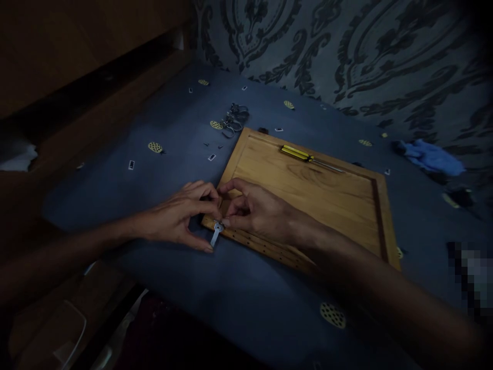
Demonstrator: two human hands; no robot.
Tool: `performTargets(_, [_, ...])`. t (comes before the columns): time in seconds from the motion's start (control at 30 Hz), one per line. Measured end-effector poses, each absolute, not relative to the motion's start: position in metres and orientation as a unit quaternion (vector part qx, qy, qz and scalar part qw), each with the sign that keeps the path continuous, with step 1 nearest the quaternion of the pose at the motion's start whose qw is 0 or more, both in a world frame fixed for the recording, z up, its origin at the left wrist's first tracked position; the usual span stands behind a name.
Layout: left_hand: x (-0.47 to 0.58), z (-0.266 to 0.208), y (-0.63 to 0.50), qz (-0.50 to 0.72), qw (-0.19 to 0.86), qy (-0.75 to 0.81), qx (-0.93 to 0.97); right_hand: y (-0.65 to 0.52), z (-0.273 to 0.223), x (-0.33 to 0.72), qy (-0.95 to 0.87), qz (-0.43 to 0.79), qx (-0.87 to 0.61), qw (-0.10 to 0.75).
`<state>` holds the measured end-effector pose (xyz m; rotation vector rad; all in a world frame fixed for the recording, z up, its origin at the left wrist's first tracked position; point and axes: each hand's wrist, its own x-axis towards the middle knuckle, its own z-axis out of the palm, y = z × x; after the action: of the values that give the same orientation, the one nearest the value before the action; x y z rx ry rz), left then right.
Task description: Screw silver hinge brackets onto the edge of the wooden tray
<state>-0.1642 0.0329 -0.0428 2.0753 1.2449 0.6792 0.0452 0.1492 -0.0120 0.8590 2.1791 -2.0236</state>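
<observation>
A wooden tray-like panel (269, 190) with a raised rim lies on a blue patterned cloth (173, 277). At its near left corner, a small flat metal bracket (216, 231) with a rounded, holed end rests against the edge, which carries a row of dark holes. My left hand (185, 213) has its thumb at the bracket's lower end and its index finger near the top. My right hand (256, 210) reaches over the panel; its thumb and index finger are closed at the bracket's upper end. Whatever lies between those fingertips is too small to tell.
A yellow-and-black screwdriver (300, 154) lies inside the panel. Behind its left corner sits a pile of metal brackets (234, 119), with small dark screws (213, 146) nearer. A crumpled blue cloth (433, 156) is at the right. Wooden furniture (96, 46) stands at the left.
</observation>
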Motion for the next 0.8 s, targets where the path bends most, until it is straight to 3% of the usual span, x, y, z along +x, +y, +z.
performTargets(0.8, [-0.1642, -0.044, 0.0332, 0.26, 0.305, 0.461, 0.791, 0.1421, -0.0116, 0.046, 0.732, -0.624, 0.272, 0.007])
